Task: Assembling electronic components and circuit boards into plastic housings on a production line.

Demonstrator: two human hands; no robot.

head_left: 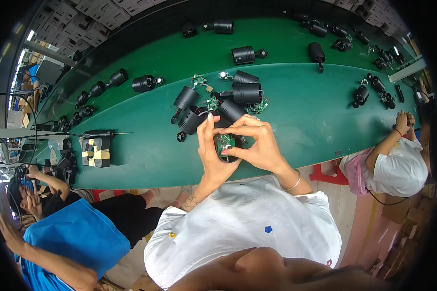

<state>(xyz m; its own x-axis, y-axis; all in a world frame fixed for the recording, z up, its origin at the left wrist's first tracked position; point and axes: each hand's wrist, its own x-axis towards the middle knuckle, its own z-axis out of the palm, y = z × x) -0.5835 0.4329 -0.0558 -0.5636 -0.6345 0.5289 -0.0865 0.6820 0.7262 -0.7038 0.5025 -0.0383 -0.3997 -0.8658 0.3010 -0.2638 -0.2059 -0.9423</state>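
Note:
Close in front of my body, a black cylindrical housing (232, 159) is held between both hands, its mouth turned up toward me. Inside the mouth shows a green circuit board (225, 140). My left hand (210, 153) wraps round the housing from the left, one finger pointing up past it. From the right, my right hand (258, 145) curls over, with its thumb on the board and its bent fingers at the far rim. Just beyond my fingers lie several similar black housings (246, 93), some with a small green board (212, 103) hanging out on wires.
A corded screwdriver (99, 133) lies on the green table (306, 126) at left, by a taped black block (96, 152). More black lamp-like cylinders (243, 55) are spread along the far strip. People sit on both sides: a blue shirt (80, 230) left, a white sleeve (400, 162) right.

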